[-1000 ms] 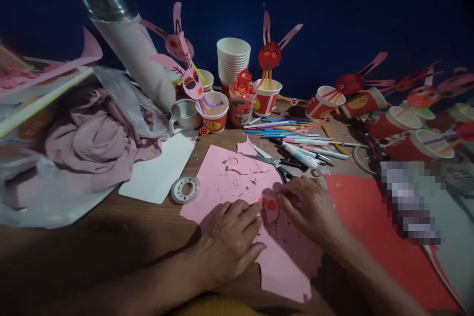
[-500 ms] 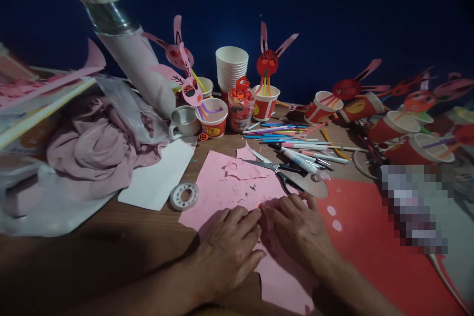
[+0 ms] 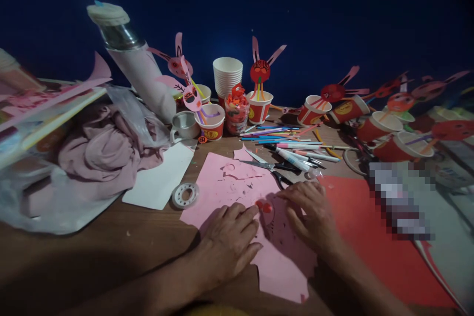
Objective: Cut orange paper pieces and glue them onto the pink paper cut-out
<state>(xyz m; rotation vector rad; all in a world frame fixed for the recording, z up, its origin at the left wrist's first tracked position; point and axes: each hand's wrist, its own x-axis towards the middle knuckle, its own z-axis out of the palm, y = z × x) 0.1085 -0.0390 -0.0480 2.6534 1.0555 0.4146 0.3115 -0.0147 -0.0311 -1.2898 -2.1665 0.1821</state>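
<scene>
My left hand (image 3: pixel 231 239) rests on the pink paper sheet (image 3: pixel 215 182), its fingers stretched out flat. Beside its fingertips lies a pink paper round (image 3: pixel 269 219) with two red oval pieces (image 3: pixel 264 206) near its top and dark marks lower down. My right hand (image 3: pixel 309 212) is to the right of the round, thumb apart from the fingers, nothing visible in it. It partly covers the edge between the pink sheet and the red paper (image 3: pixel 366 252). Just beyond it lie black-handled scissors (image 3: pixel 277 165). A roll of tape (image 3: pixel 185 195) sits at the pink sheet's left edge.
Several red paper cups with rabbit-faced paper heads (image 3: pixel 259 71) line the back, beside a stack of white cups (image 3: pixel 227 76). Pens and straws (image 3: pixel 292 145) lie in front. A leaning flask (image 3: pixel 138 69), a metal mug (image 3: pixel 185 126) and pink cloth (image 3: pixel 111 150) are left.
My right hand has moved right and up, away from my left hand. The round with two red ovals, hidden before, now shows between them. The view has shifted slightly.
</scene>
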